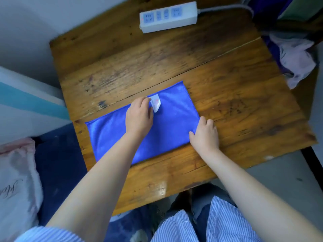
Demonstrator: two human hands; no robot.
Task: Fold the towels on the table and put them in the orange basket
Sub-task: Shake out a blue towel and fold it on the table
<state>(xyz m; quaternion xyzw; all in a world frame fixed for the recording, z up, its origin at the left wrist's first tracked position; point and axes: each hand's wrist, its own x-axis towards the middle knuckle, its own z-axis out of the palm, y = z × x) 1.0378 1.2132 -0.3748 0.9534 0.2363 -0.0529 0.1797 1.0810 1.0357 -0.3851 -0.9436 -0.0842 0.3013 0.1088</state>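
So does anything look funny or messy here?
A little. The white tag sticks up off the blue towel by the left hand. The towel lies crooked on the table. Crumpled cloth hangs off the right edge.

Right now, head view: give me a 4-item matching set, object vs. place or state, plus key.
Things:
1. blue towel
2. power strip
3. left hand
4. right hand

Places or states:
A. at the far edge of the wooden table, cord running off to the right
B. on the towel's right end
C. folded into a long strip, lying flat on the table
D. at the white tag on the towel's far edge

Pairs: 1-C, 2-A, 3-D, 4-B
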